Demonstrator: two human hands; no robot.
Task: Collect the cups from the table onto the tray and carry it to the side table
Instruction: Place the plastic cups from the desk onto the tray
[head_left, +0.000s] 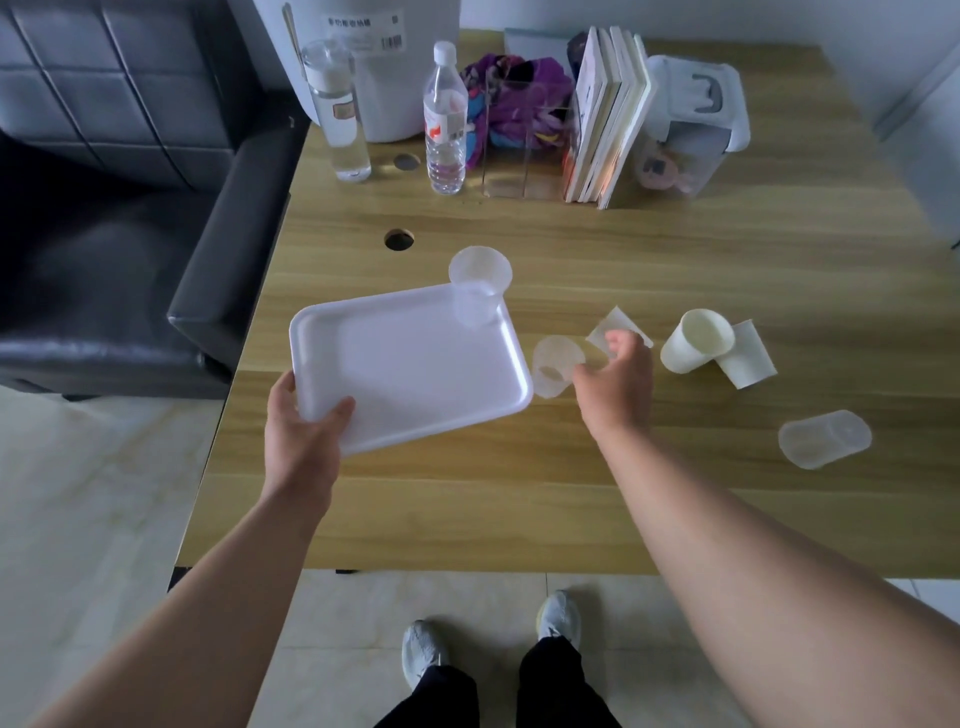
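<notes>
Risk: tray (395, 374) pinched at 1 corner by my left hand (301, 436) tilts; upright cup (475, 296) could slide. Right-hand fingers (621, 345) unclenched, nearing tipped cup (556, 366) on tabletop (675, 249).

A tray (405, 374) sits at frame centre on the table (675, 249), one upright cup (479, 291) on its upper right corner. Right of it lie four tipped cups: one (556, 366) beside the tray's edge, a touching pair (719, 348) farther right, another (823, 439) at lower right. Bottles (444, 124) and books (608, 114) line the top.
</notes>
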